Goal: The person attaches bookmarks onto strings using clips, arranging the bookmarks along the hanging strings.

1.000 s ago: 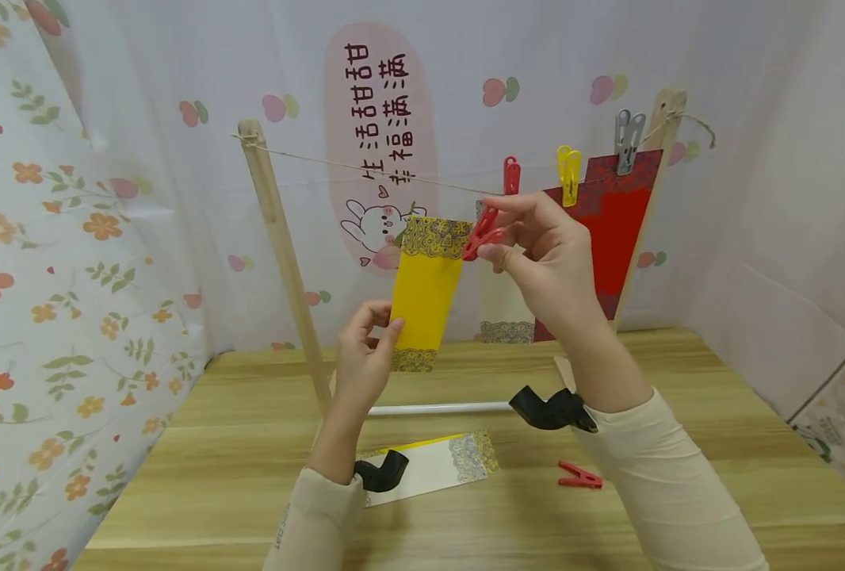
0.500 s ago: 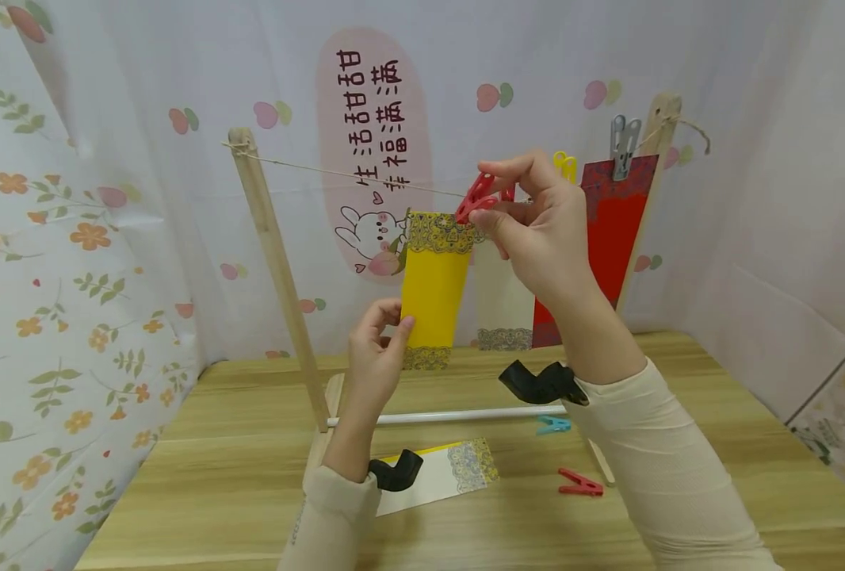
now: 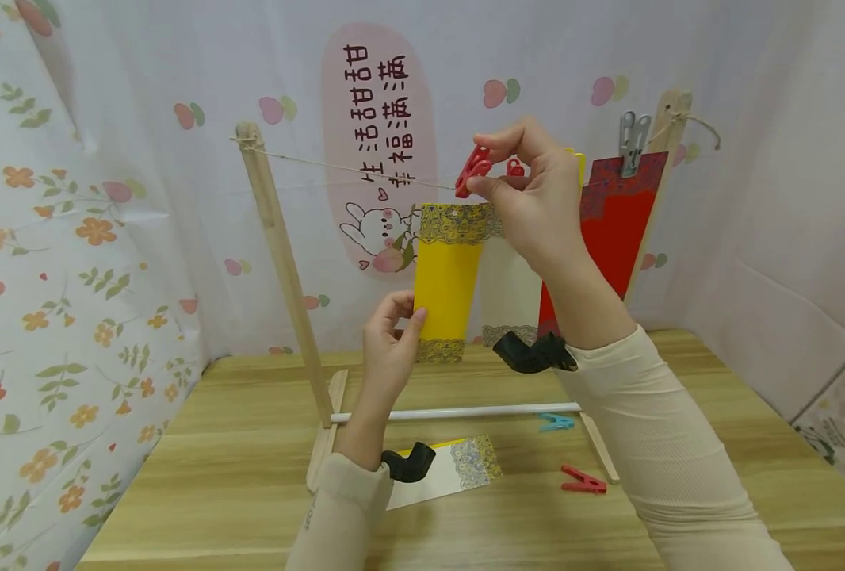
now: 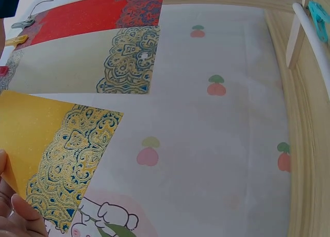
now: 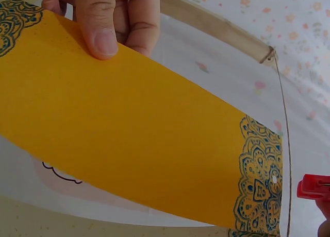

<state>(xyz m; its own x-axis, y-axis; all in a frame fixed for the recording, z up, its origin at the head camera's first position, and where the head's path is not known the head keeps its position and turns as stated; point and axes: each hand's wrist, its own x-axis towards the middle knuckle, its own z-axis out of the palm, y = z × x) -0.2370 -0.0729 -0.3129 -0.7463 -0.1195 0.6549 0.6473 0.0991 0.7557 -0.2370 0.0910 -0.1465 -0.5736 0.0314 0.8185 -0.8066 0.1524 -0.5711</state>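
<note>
My left hand (image 3: 392,341) pinches a yellow card (image 3: 447,285) with lace-patterned ends by its left edge, lower down. The card stands upright just below the twine (image 3: 351,166); a small hole shows near its top edge in the right wrist view. My right hand (image 3: 537,186) pinches a red clothespin (image 3: 474,170) by its handles at the twine, above the card and apart from it. Just right of the yellow card hangs a cream card (image 3: 510,281), with a red clothespin (image 3: 514,167) partly hidden behind my right hand. Further right hangs a red card (image 3: 622,222).
A grey clothespin (image 3: 634,143) and a yellow clothespin (image 3: 578,162) are on the line. Wooden posts (image 3: 280,270) hold the twine; a white rod (image 3: 479,412) joins them below. Patterned cards (image 3: 444,476), a blue clothespin (image 3: 556,422) and a red clothespin (image 3: 583,480) lie on the table.
Both hands have moved: the right hand raised the red clothespin from the card's upper corner to the twine, and the left hand shifted the yellow card right and slightly up beneath it.
</note>
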